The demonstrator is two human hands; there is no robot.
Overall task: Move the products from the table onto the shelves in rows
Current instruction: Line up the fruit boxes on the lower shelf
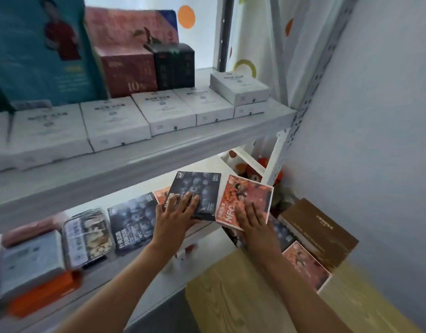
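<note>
Both hands at the lower shelf (125,188). Left hand (177,210) holds the dark blueberry box (195,188), fingers spread flat on top, thumb under its near edge. Right hand (253,221) holds the orange box (245,200) likewise, just right of it. Both boxes tilt, long axes pointing away from the hands; open slot directly ahead. Legible: "NFC" on orange box. More boxes wait on the table (231,296), below the right hand.
</note>
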